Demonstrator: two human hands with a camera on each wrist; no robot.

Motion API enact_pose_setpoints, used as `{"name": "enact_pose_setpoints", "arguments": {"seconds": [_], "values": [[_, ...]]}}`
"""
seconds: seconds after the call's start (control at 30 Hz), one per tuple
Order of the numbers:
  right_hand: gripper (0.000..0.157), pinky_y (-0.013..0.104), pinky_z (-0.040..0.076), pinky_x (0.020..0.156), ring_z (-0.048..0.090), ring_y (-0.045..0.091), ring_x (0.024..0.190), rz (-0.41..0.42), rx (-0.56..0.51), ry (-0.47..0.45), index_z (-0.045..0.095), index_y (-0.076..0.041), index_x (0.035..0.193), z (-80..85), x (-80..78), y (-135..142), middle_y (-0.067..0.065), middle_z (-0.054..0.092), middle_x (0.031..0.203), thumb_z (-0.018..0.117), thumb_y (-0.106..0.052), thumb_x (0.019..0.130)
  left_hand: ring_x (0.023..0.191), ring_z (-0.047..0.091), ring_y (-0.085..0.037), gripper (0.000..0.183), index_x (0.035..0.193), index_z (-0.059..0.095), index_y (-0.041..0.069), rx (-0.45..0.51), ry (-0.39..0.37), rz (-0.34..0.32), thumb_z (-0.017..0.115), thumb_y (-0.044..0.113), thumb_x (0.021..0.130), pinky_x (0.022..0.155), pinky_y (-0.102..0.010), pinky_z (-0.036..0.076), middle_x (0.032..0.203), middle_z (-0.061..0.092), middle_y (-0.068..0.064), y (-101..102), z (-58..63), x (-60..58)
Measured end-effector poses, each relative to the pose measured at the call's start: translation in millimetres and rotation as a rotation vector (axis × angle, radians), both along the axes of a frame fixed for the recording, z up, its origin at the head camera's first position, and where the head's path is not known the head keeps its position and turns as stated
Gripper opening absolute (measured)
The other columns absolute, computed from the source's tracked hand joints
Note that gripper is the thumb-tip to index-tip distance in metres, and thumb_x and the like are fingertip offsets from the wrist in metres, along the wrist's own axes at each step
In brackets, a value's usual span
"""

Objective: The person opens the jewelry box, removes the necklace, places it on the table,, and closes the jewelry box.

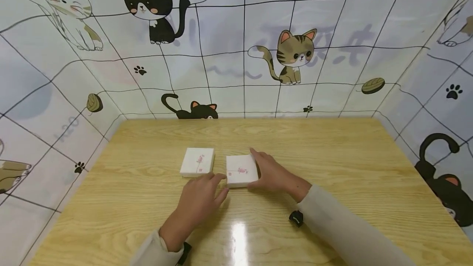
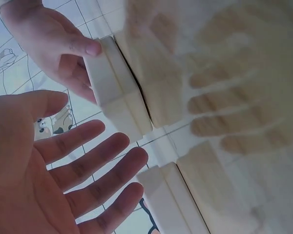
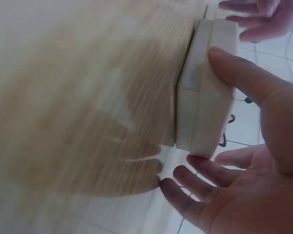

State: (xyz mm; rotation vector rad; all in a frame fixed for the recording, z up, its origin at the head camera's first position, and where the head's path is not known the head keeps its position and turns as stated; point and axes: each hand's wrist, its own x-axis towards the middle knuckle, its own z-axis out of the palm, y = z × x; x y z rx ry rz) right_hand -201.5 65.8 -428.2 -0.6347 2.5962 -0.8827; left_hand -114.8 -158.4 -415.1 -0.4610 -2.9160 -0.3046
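Observation:
Two small flat white boxes with a pink flower print lie side by side on the table, a narrow gap between them. My right hand (image 1: pixel 272 172) grips the right box (image 1: pixel 241 169) by its right end. In the right wrist view its thumb (image 3: pixel 224 63) presses one side of that box, with a fingertip at the opposite corner. My left hand (image 1: pixel 201 196) is nearest that box's left front corner, its fingers spread and loosely bent. The left wrist view shows its palm and fingers (image 2: pixel 88 156) with nothing held. Left of it and farther back sits the other box (image 1: pixel 197 162).
The pale wooden table (image 1: pixel 314 143) has a shiny surface that mirrors hands and boxes. Behind it and at both sides stand walls (image 1: pixel 229 69) printed with cartoon cats and grid lines. A dark strap piece (image 1: pixel 296 218) shows under the right sleeve.

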Motion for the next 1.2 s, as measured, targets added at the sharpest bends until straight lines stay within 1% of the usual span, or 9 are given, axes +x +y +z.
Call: {"name": "enact_pose_setpoints", "arguments": {"seconds": [0.17,0.33,0.53,0.6,0.7,0.77,0.9,1.07,1.2], "values": [[0.112,0.050,0.035,0.115,0.035,0.039,0.145,-0.015,0.014,0.000,0.021,0.002,0.157,3.2,19.1,8.2,0.023,0.034,0.157,0.090,-0.028,0.074,0.079,0.070,-0.019,0.035,0.116,0.071,0.018,-0.013,0.011,-0.010,0.068,0.044,0.093,0.062,-0.035,0.053,0.099,0.072,-0.002,9.5,1.3,-1.8],[0.108,0.049,0.038,0.112,0.041,0.037,0.141,-0.030,-0.010,0.014,0.029,0.004,0.154,7.9,36.2,16.7,0.021,0.040,0.154,0.092,-0.024,0.071,0.088,0.071,-0.021,0.043,0.121,0.068,0.018,-0.048,-0.001,-0.042,0.067,0.050,0.092,0.071,-0.039,0.055,0.105,0.071,-0.003,20.9,4.6,-4.7],[0.105,0.049,0.041,0.109,0.045,0.035,0.136,-0.017,-0.021,0.034,0.034,0.004,0.151,8.1,51.9,26.5,0.019,0.045,0.149,0.093,-0.025,0.069,0.111,0.066,-0.029,0.064,0.135,0.060,0.019,-0.101,-0.113,-0.090,0.066,0.061,0.087,0.086,-0.048,0.054,0.129,0.064,-0.008,32.2,8.5,-5.0],[0.105,0.049,0.041,0.109,0.045,0.035,0.136,-0.017,-0.021,0.040,0.035,0.005,0.150,8.3,56.1,29.6,0.019,0.045,0.149,0.093,-0.026,0.069,0.117,0.063,-0.031,0.072,0.139,0.057,0.019,-0.110,-0.152,-0.120,0.067,0.065,0.084,0.089,-0.050,0.052,0.136,0.060,-0.009,35.6,8.1,-4.5],[0.105,0.049,0.041,0.108,0.045,0.034,0.136,-0.040,-0.006,0.057,0.036,0.004,0.150,9.7,61.4,34.7,0.018,0.046,0.149,0.094,-0.027,0.067,0.123,0.059,-0.032,0.083,0.145,0.051,0.018,-0.113,-0.182,-0.178,0.071,0.066,0.080,0.092,-0.052,0.051,0.142,0.056,-0.011,42.0,6.0,-5.3],[0.105,0.048,0.042,0.107,0.046,0.033,0.135,-0.055,0.000,0.067,0.037,0.004,0.150,10.9,64.4,38.4,0.017,0.047,0.148,0.094,-0.027,0.066,0.123,0.059,-0.031,0.091,0.148,0.046,0.016,-0.125,-0.178,-0.215,0.074,0.066,0.078,0.094,-0.051,0.050,0.142,0.055,-0.011,47.1,4.5,-6.9],[0.104,0.048,0.045,0.103,0.048,0.032,0.131,-0.051,-0.012,0.078,0.038,0.004,0.149,11.7,69.5,45.6,0.017,0.049,0.147,0.094,-0.027,0.066,0.121,0.060,-0.030,0.099,0.151,0.042,0.015,-0.144,-0.180,-0.255,0.078,0.064,0.074,0.094,-0.049,0.050,0.140,0.057,-0.010,55.9,3.5,-8.2],[0.103,0.053,0.043,0.106,0.046,0.039,0.135,-0.006,-0.045,0.050,0.035,0.005,0.150,8.2,74.4,54.8,0.022,0.045,0.149,0.093,-0.024,0.069,0.120,0.061,-0.030,0.101,0.153,0.038,0.016,-0.154,-0.220,-0.278,0.082,0.057,0.072,0.094,-0.049,0.048,0.139,0.057,-0.010,61.9,2.8,-5.8],[0.103,0.055,0.038,0.111,0.042,0.040,0.140,0.049,-0.103,0.016,0.032,0.003,0.152,2.5,73.6,60.6,0.023,0.042,0.152,0.092,-0.020,0.070,0.116,0.061,-0.029,0.103,0.152,0.038,0.015,-0.165,-0.220,-0.283,0.083,0.058,0.070,0.093,-0.049,0.048,0.132,0.058,-0.010,62.2,0.1,-4.5]]}}
